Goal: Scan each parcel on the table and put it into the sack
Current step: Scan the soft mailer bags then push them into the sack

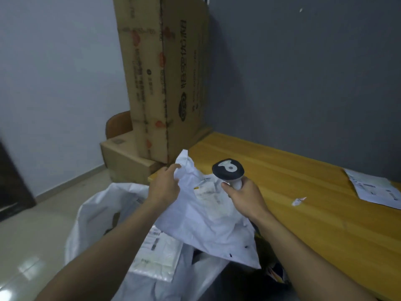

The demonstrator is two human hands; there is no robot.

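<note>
Our left hand (pixel 165 187) pinches the white poly mailer (pixel 206 227) by its far edge above the open sack (pixel 86 207); our right hand (pixel 245 199) grips the barcode scanner (pixel 227 170) beside its label (pixel 205 192).

You have two hands in view, your left hand (pixel 165 187) and your right hand (pixel 245 198), and one scanner (pixel 227 170). You can count two parcels, a crumpled white parcel (pixel 206 224) and a clear-wrapped parcel (pixel 156 255), plus one sack (pixel 91 213) and one table (pixel 303 192); the dark things deeper in the sack cannot be counted. Beyond those you have two cardboard boxes, a tall box (pixel 165 79) and a low box (pixel 123 157), one printed sheet (pixel 375 190) and one small paper scrap (pixel 298 200).
</note>
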